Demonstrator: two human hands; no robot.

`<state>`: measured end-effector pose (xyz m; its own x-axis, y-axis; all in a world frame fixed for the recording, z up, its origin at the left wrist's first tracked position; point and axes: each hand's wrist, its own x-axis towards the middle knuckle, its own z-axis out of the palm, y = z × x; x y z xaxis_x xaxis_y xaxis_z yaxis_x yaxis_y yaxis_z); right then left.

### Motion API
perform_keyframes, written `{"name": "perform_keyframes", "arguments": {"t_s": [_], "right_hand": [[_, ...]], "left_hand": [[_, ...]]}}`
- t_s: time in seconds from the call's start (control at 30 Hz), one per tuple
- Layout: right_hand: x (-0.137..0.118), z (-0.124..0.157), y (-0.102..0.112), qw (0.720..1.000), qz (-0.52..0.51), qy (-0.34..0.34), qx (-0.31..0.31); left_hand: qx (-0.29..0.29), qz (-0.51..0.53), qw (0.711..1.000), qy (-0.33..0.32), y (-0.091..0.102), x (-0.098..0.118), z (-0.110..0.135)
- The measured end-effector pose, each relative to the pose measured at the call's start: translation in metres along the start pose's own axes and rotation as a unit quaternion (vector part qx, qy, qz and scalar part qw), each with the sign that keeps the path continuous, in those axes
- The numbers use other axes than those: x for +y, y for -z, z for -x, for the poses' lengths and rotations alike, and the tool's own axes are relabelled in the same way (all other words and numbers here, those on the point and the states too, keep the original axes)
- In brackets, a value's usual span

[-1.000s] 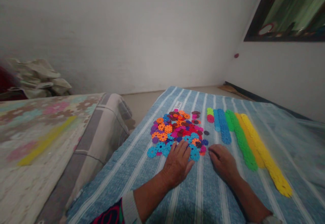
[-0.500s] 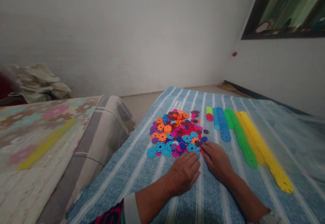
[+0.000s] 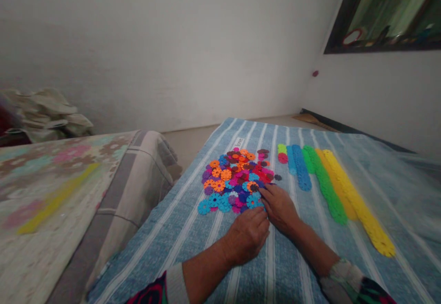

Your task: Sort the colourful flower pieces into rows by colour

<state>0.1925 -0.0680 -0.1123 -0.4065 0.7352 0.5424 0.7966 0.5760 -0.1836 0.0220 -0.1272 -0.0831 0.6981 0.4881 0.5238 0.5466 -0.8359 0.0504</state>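
Observation:
A pile of flower-shaped plastic discs (image 3: 225, 174) in orange, blue, purple, pink, red and brown lies on the striped blue cloth. My right hand (image 3: 279, 206) reaches over the pile's near right side, its fingers stretched out. Its fingertips are at the edge of a dark brown disc (image 3: 254, 187). Just left of it, my left hand (image 3: 248, 231) rests at the pile's near edge with curled fingers, next to a light-blue disc (image 3: 254, 200). Whatever those fingers hold is hidden.
Overlapping rows of discs lie to the right: a blue row (image 3: 302, 171), a green row (image 3: 329, 191) and a yellow row (image 3: 360, 205). Beyond them is a clear plastic sheet (image 3: 409, 189). A second covered surface (image 3: 51, 175) stands at left, past a gap.
My right hand has moved left and slightly away from me, over the pile. The dark brown disc and an orange one have shifted left with it. My left hand stays nearly in place.

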Motion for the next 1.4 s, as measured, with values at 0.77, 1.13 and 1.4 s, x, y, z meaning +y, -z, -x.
{"name": "perform_keyframes", "arguments": {"t_s": [0.77, 1.13, 1.4], "right_hand": [[0.000, -0.003, -0.003, 0.993, -0.080, -0.014, 0.083], [-0.008, 0.001, -0.001, 0.992, -0.109, 0.013, 0.062], [-0.007, 0.005, -0.006, 0.991, -0.109, 0.003, 0.073]], "left_hand": [[0.055, -0.085, 0.992, 0.074, 0.003, -0.008, 0.000], [-0.011, -0.087, 0.991, 0.104, -0.007, -0.008, 0.006], [-0.005, -0.089, 0.991, 0.102, -0.006, -0.008, 0.006]]}}
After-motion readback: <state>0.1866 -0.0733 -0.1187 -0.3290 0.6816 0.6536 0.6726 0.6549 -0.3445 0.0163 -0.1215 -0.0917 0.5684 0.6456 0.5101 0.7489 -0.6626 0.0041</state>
